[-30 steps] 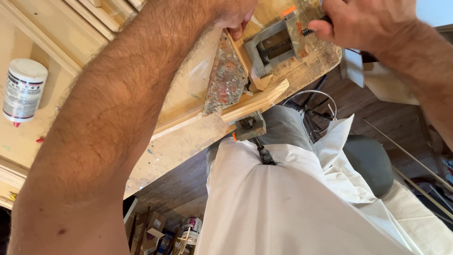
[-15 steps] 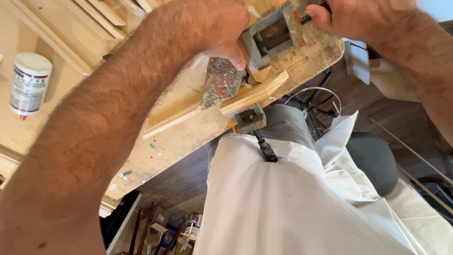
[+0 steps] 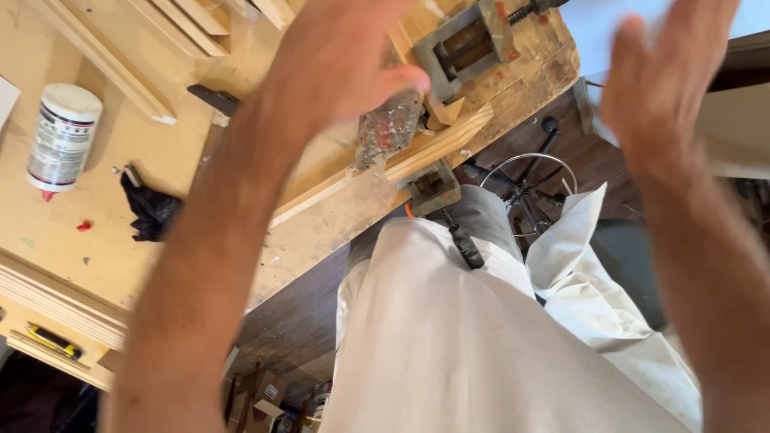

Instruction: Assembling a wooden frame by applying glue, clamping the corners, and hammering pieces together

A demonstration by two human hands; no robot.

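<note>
My left hand [image 3: 341,60] hovers blurred over the workbench edge [image 3: 337,220], its thumb just above a paint-speckled tool handle [image 3: 389,128]; it holds nothing that I can see. The handle lies against a light wooden strip [image 3: 433,148], which a small metal clamp [image 3: 433,188] with a black handle pins to the bench. A grey metal vise [image 3: 469,44] sits just beyond. My right hand [image 3: 666,80] is raised off to the right, palm spread and empty, away from the bench.
A white glue bottle [image 3: 62,136] and a black rag [image 3: 148,208] lie on the bench at left. Wood strips [image 3: 120,56] are stacked at the top left. My white apron [image 3: 449,337] fills the lower middle; a stool [image 3: 529,180] stands below the bench.
Both hands have come off the vise and the wood. The left has lifted above the speckled handle and the right has swung out to the right, fingers spread.
</note>
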